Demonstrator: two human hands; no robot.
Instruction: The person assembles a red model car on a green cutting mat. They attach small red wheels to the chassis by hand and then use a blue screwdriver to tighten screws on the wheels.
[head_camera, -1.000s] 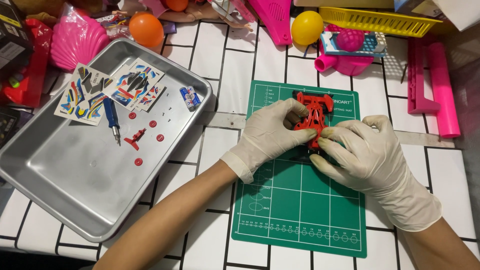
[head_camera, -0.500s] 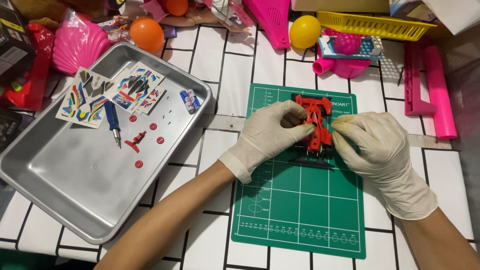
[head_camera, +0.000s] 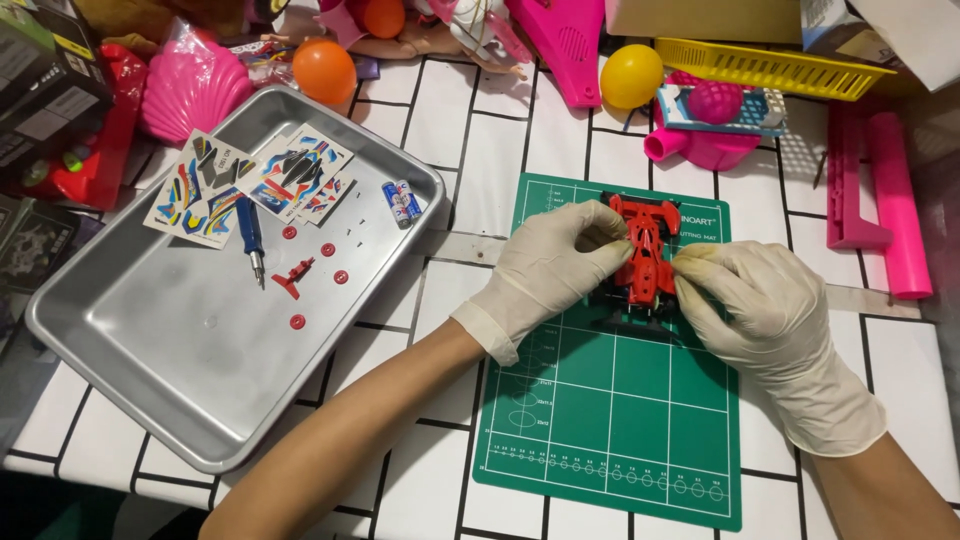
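A small red model race car (head_camera: 643, 254) with a black chassis rests on a green cutting mat (head_camera: 612, 400). Both of my hands wear pale rubber gloves. My left hand (head_camera: 558, 262) pinches the car's left side with its fingertips. My right hand (head_camera: 752, 300) pinches the car's right side. The lower part of the car is partly hidden by my fingers.
A metal tray (head_camera: 170, 350) on the left holds sticker sheets (head_camera: 250, 185), a blue screwdriver (head_camera: 251, 236), two small batteries (head_camera: 402, 202) and several red plastic parts (head_camera: 296, 275). Balls, pink plastic toys, a yellow basket (head_camera: 765, 66) and boxes crowd the far edge of the white tiled table.
Both hands and the car shifted slightly toward me on the mat. My right hand drew back from over the car to its right side, so more of the red body shows.
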